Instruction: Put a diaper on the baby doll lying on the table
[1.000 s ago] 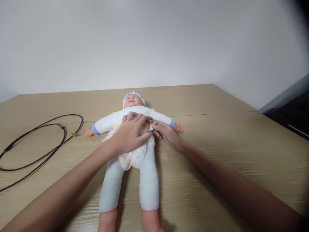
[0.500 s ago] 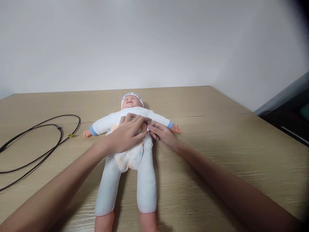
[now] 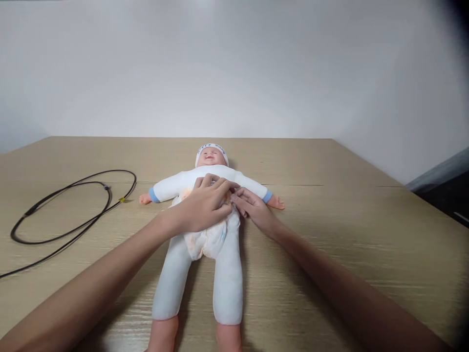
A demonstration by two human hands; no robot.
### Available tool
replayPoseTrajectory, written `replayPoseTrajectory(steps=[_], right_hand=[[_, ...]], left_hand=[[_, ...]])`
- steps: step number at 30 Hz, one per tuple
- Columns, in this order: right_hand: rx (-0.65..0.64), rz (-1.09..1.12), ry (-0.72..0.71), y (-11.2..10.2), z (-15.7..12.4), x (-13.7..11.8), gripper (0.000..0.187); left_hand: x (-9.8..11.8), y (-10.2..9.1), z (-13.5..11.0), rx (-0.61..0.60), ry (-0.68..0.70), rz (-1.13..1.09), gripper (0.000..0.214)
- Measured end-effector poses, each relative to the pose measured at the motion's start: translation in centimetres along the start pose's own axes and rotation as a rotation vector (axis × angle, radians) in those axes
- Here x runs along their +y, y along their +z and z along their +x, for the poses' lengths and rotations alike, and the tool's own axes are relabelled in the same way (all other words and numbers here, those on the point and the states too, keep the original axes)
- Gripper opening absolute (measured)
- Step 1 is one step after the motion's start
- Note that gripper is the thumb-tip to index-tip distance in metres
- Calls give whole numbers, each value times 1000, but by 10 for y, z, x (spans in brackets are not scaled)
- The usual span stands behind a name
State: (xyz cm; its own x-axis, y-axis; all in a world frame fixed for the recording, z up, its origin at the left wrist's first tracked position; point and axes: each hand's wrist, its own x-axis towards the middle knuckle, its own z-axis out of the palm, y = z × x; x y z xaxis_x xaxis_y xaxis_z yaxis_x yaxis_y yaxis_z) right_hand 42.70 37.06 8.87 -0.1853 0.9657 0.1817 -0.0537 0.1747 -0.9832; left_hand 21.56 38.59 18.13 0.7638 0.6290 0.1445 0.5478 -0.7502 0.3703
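Observation:
A baby doll (image 3: 227, 283) in a white suit with blue cuffs and a printed white cap lies on its back, arms spread. Around its hips is a white diaper (image 3: 203, 243) with pale orange patterning. My left hand (image 3: 205, 203) lies across the front of the diaper at the belly, fingers stretched out. At the doll's waist on the right side, my right hand (image 3: 254, 208) has thumb and fingers pinched together on the diaper's side edge. The fingertips of both hands nearly meet there, and what lies under my left palm is hidden.
The doll rests on a wood-grain table (image 3: 330, 234) with a seam across it. A looped black cable (image 3: 73, 237) with a yellow tag lies to the left. A white wall (image 3: 220, 73) rises behind, and a dark object (image 3: 445, 188) stands beyond the right edge.
The view has shifted, so doll, cable and hands all sit a little farther right. Both hands keep nearly the same place on the diaper.

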Motion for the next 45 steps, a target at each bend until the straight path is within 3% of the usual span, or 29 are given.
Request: replayPoseTrajectory(steps=[8,14,25,37,45], right_hand=[[19,24,43,2,-1,-3,51],[11,33,53,1,-2,-2,51],[2,61,68,-1,-1,3,55],[-29,58,53,-4,-2,0,50],[-58,132,59,-10,-2,11,39]], left_hand=[[0,1,-1,6,15,5,49],[-4,3,0,19,21,9,38],[-12,-9,-1,-75,12,-183,39],[-11,0,0,-9,36,-112,17],[-7,-1,-1,-3,39,-94,16]])
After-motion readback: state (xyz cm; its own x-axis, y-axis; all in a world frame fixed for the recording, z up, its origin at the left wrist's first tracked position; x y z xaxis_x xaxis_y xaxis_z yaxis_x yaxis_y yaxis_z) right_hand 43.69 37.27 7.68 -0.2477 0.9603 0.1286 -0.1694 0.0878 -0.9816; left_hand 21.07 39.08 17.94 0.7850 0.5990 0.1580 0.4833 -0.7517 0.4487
